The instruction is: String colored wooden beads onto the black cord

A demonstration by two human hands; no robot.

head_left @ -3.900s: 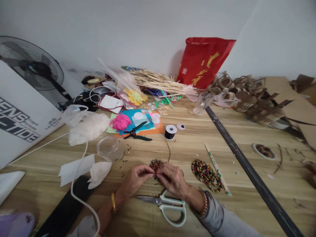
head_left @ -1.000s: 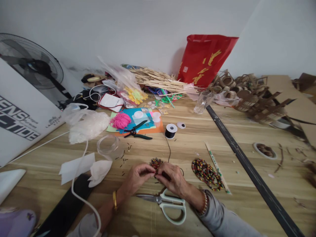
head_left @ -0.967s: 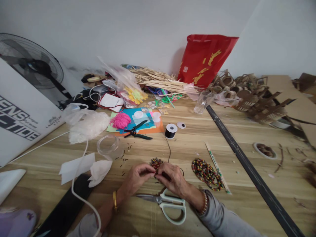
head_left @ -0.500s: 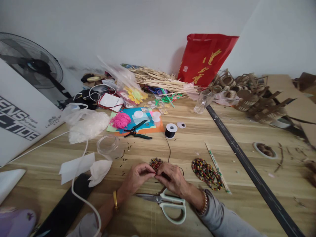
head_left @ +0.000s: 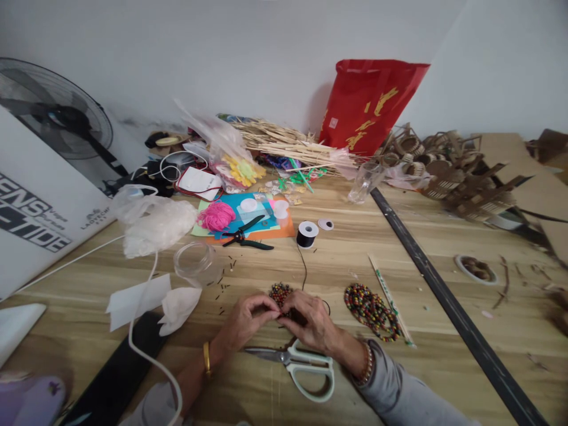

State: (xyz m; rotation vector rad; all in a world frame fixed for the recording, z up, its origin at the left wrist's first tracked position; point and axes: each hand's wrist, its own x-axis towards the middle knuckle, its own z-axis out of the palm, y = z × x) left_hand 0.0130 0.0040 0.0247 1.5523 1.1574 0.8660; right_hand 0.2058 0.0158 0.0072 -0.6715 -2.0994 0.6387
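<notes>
My left hand [head_left: 248,319] is closed in a pinch, its fingertips meeting those of my right hand [head_left: 310,322]. A tiny reddish bead [head_left: 279,313] seems to sit between the fingertips, largely hidden. A thin black cord [head_left: 305,269] runs from a spool [head_left: 307,235] down behind my right hand, whose thumb and fingers pinch together on it; the exact grip is hidden. Just beyond the fingertips lies a pile of colourful loose beads [head_left: 279,290]. Below my hands rest scissors [head_left: 310,370] with pale green handles. To the right is a coiled strand of beads [head_left: 370,312].
Dark-handled pliers [head_left: 242,236] and pink yarn [head_left: 217,216] lie on coloured sheets. A clear round container [head_left: 194,260] stands left, near a white cable [head_left: 133,331]. Right of the bead strand lies a thin stick [head_left: 390,299]. A black strip [head_left: 444,290] crosses the table.
My right fingers have shifted very slightly at the pinch. Both hands stay together in the same place, and the things on the table have not moved.
</notes>
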